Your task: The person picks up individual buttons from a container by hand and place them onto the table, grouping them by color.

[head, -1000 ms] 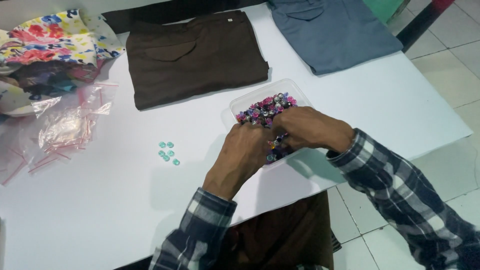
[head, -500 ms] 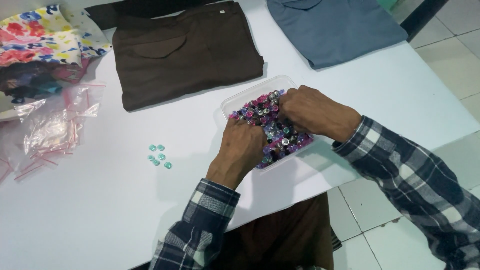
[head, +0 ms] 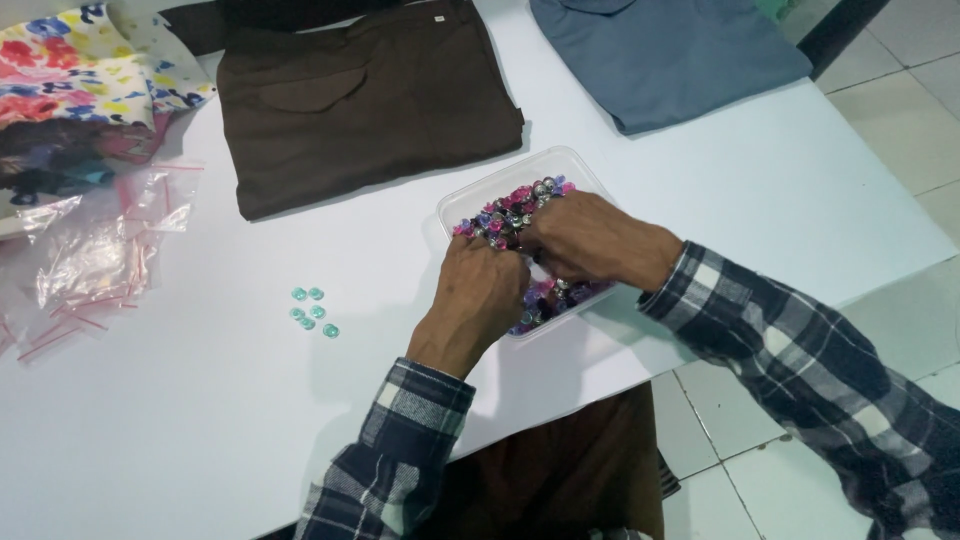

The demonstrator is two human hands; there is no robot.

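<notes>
Both hands were in the clear plastic tray [head: 462, 193] of mixed pink, purple and silver buttons [head: 520, 205], which sat near the table's [head: 780, 190] front edge, toward its right side. Left hand [head: 478, 295] lay knuckles-up over the tray's near-left part, fingers curled down into the buttons; grip could not be told. Right hand [head: 592, 240] reached in from the right, fingertips buried in the pile, touching the left hand; pinch not visible. Small cluster of teal buttons [head: 312, 309] lay left of the tray, apart from it. Brown folded garment [head: 365, 95] and blue folded garment [head: 665, 55] lay at the far edge; clear zip bags [head: 95, 250] at the left edge.
</notes>
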